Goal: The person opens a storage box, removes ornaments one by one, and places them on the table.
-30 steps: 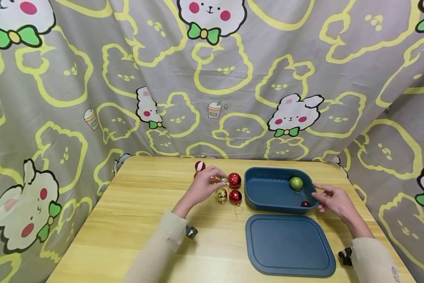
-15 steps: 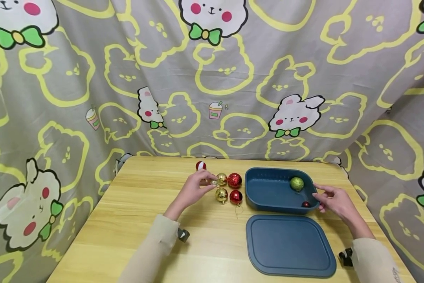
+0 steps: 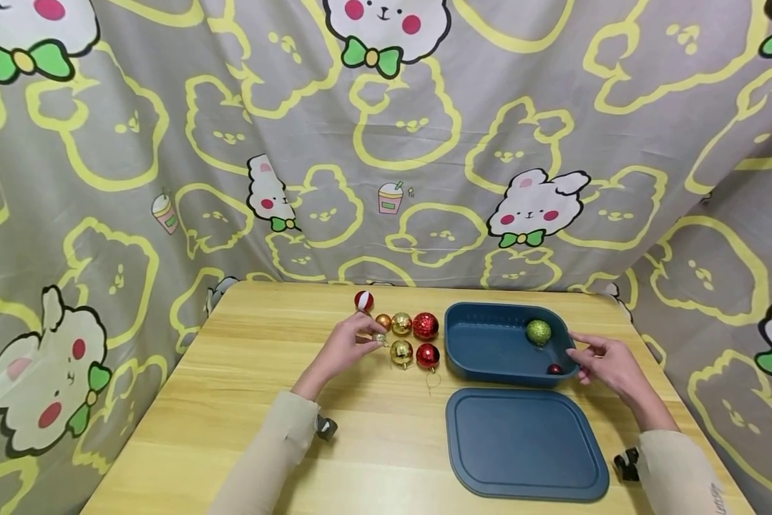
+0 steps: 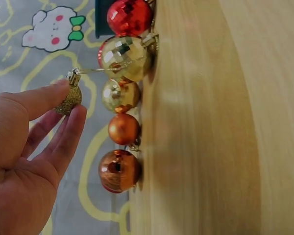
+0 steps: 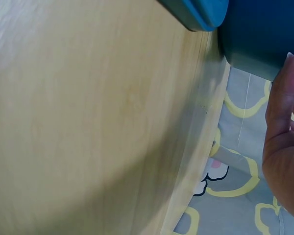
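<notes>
My left hand (image 3: 342,352) pinches a small gold glitter bauble (image 4: 68,100) by thumb and fingertips, its cap upward in the left wrist view. A thin cord runs from the cap. Just beyond lie two shiny gold baubles (image 3: 401,352), two red baubles (image 3: 426,325) and an orange bauble (image 3: 383,322). A copper bauble (image 4: 118,170) shows lower in the left wrist view. On the right, my right hand (image 3: 611,363) grips the end of a dark blue box (image 3: 489,370), with thumb and fingertip at its rim. Inside are a green glitter bauble (image 3: 539,332) and a small dark red bauble (image 3: 554,369).
The box's flat blue lid (image 3: 527,443) lies on the wooden table (image 3: 244,400) in front of it. A red-and-white bauble (image 3: 363,300) sits behind my left hand. A patterned curtain (image 3: 411,143) hangs along the table's back and sides.
My left hand has drawn left with the small gold bauble, away from the red bauble and past the gold ones. The orange bauble has come into sight. My right hand stays at the box.
</notes>
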Action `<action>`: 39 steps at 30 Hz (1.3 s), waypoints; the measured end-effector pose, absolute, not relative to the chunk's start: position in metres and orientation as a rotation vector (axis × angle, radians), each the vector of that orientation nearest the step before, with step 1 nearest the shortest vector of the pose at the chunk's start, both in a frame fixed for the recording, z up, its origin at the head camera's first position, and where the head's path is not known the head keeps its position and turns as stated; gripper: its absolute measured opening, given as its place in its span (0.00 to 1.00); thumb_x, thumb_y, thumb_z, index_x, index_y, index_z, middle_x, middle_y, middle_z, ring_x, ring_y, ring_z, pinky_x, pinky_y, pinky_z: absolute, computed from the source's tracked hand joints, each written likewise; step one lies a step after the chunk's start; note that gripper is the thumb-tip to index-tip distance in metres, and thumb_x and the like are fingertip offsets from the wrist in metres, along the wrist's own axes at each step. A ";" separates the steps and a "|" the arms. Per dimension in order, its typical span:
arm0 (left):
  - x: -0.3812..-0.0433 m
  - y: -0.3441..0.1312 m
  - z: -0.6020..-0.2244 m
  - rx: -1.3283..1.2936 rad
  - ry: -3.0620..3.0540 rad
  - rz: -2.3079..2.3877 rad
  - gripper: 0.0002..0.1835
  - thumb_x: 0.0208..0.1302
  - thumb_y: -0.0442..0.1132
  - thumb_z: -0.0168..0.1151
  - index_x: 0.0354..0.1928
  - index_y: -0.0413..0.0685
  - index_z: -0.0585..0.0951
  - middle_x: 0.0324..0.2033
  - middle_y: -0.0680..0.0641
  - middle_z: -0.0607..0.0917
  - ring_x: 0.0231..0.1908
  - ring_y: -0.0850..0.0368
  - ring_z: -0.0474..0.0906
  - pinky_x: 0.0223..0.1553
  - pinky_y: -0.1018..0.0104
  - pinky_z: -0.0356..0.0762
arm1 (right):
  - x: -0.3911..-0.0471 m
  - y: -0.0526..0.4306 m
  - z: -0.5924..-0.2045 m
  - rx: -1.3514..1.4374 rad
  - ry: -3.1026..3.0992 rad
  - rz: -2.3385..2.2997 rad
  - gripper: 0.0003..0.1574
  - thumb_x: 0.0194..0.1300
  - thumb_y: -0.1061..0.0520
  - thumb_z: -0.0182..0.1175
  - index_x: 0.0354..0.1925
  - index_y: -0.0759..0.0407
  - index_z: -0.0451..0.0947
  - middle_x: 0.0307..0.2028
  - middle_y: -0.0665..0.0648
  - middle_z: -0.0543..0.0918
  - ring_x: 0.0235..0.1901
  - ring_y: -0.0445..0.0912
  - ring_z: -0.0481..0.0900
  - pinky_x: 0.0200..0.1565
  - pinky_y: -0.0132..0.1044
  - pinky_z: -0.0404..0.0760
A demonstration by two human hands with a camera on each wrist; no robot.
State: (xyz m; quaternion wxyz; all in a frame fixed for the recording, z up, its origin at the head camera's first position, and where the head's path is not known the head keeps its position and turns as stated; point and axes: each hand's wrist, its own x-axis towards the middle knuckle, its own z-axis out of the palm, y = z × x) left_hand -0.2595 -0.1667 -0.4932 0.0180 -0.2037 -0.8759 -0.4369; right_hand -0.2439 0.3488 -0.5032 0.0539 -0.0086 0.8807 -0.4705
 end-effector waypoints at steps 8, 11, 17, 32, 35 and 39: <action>-0.265 -0.170 -0.499 -0.630 -2.756 -1.300 0.12 0.63 0.31 0.73 0.49 0.44 0.86 0.46 0.49 0.83 0.49 0.51 0.83 0.52 0.60 0.87 | -0.246 0.349 -0.502 -0.033 2.680 -1.436 0.37 0.77 0.53 0.61 0.75 0.68 0.65 0.28 0.58 0.82 0.23 0.46 0.84 0.30 0.41 0.89; -0.267 -0.172 -0.504 -0.632 -2.775 -1.297 0.12 0.63 0.31 0.73 0.49 0.41 0.86 0.47 0.47 0.83 0.49 0.50 0.84 0.51 0.61 0.87 | -0.246 0.350 -0.501 -0.031 2.681 -1.437 0.37 0.77 0.53 0.61 0.75 0.68 0.65 0.28 0.58 0.82 0.23 0.45 0.84 0.30 0.41 0.89; -0.267 -0.173 -0.509 -0.622 -2.828 -1.262 0.13 0.63 0.31 0.73 0.49 0.43 0.86 0.48 0.47 0.84 0.49 0.49 0.84 0.53 0.56 0.85 | -0.246 0.350 -0.502 -0.021 2.679 -1.429 0.37 0.77 0.53 0.61 0.75 0.68 0.65 0.28 0.58 0.82 0.23 0.45 0.84 0.30 0.41 0.89; -0.268 -0.172 -0.517 -0.616 -2.894 -1.251 0.11 0.65 0.31 0.71 0.48 0.46 0.85 0.48 0.46 0.85 0.47 0.50 0.85 0.52 0.59 0.85 | -0.245 0.349 -0.503 -0.024 2.675 -1.432 0.37 0.77 0.53 0.61 0.75 0.68 0.65 0.27 0.58 0.83 0.22 0.45 0.84 0.29 0.40 0.89; -0.268 -0.172 -0.518 -0.615 -2.907 -1.260 0.11 0.65 0.30 0.71 0.48 0.45 0.85 0.48 0.46 0.85 0.48 0.50 0.85 0.52 0.59 0.85 | -0.245 0.349 -0.503 -0.026 2.677 -1.434 0.37 0.77 0.53 0.61 0.75 0.68 0.65 0.27 0.58 0.82 0.22 0.45 0.84 0.29 0.40 0.89; -0.269 -0.171 -0.519 -0.611 -2.920 -1.266 0.13 0.64 0.30 0.72 0.49 0.45 0.85 0.48 0.46 0.85 0.48 0.50 0.85 0.54 0.58 0.85 | -0.245 0.349 -0.504 -0.028 2.680 -1.434 0.37 0.77 0.53 0.61 0.75 0.68 0.65 0.27 0.57 0.83 0.22 0.45 0.84 0.29 0.40 0.88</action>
